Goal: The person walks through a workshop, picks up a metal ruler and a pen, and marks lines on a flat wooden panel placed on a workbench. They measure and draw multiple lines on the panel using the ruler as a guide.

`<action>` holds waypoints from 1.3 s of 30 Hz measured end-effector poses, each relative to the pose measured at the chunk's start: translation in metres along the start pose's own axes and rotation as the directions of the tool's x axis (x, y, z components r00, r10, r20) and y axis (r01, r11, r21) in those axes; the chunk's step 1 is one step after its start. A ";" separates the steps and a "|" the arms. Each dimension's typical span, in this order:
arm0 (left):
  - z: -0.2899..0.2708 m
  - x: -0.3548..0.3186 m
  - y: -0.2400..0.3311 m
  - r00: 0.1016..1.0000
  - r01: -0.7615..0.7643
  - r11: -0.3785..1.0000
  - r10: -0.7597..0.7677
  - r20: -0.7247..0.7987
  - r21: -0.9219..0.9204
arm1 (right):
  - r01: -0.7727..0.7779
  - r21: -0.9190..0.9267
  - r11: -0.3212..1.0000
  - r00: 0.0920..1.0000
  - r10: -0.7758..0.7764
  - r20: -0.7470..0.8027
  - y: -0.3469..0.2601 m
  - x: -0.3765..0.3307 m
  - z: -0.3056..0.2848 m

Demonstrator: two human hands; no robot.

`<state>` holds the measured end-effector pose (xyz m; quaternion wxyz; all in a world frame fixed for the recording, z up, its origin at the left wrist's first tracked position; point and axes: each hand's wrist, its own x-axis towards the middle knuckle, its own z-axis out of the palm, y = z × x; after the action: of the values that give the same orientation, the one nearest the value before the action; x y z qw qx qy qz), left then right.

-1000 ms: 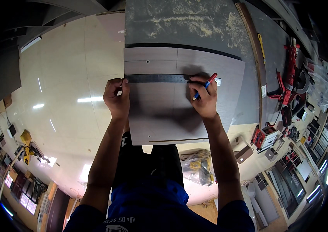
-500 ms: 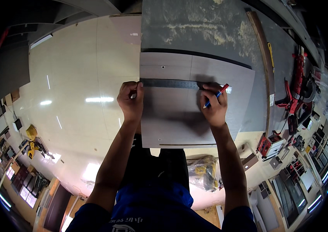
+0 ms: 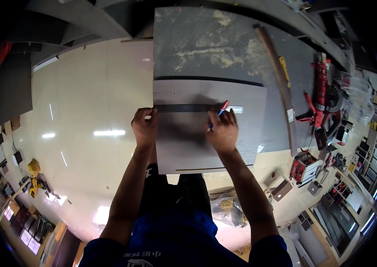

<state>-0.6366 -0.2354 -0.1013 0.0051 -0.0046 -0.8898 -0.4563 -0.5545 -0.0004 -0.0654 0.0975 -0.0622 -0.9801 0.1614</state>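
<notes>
Head view: a steel ruler (image 3: 184, 108) crosses a grey panel (image 3: 179, 147) by the left edge of the surface (image 3: 197, 38); the left hand (image 3: 145, 129) pinches its left end, the right hand (image 3: 223, 129), half curled, grips a red-and-blue pencil (image 3: 224, 106). Past the near edge, a clear bag (image 3: 227, 217) holds something yellow (image 3: 227, 204). More ruler shows beyond the right hand than half a second ago

White lettering (image 3: 142, 255) and emblem (image 3: 139, 263) on blue shirt (image 3: 170, 229), unreadable label (image 3: 290, 115) on brown strip (image 3: 285, 95)
</notes>
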 end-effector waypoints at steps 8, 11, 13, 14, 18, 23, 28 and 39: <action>-0.014 0.024 0.016 0.980 0.053 0.986 -0.081 0.179 0.155 | 0.002 -0.100 0.995 0.959 0.026 0.281 -0.005 -0.008 -0.008; -0.016 0.024 0.009 0.983 -0.023 0.978 -0.015 0.181 0.206 | 0.008 -0.090 0.996 0.945 0.021 0.326 -0.008 -0.006 -0.014; -0.016 0.021 0.010 0.980 -0.057 0.978 0.017 0.196 0.201 | -0.001 -0.081 0.997 0.940 0.028 0.341 -0.008 -0.006 -0.016; -0.015 0.020 0.010 0.977 -0.159 0.956 0.116 0.178 0.246 | -0.005 -0.080 0.997 0.937 0.033 0.348 -0.007 -0.006 -0.017; -0.004 0.006 0.025 0.876 -0.480 0.791 0.418 0.239 0.378 | -0.006 -0.083 0.997 0.941 0.034 0.337 -0.003 -0.011 -0.015; 0.023 -0.052 0.080 0.672 -0.659 0.618 0.226 0.705 0.430 | -0.029 -0.075 0.997 0.945 0.052 0.324 -0.005 -0.010 -0.014; 0.028 -0.060 0.081 0.747 -0.527 0.662 0.060 0.663 0.533 | -0.005 -0.081 0.997 0.938 0.033 0.345 -0.004 -0.011 -0.014; 0.040 -0.057 0.071 0.760 -0.480 0.655 -0.022 0.650 0.584 | 0.012 -0.039 0.999 0.945 0.001 0.327 -0.002 -0.010 -0.014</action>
<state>-0.5794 -0.1614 -0.0680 -0.2168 -0.2673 -0.9382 -0.0365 -0.5422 0.0005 -0.0536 -0.0670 -0.0337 -0.9859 0.1495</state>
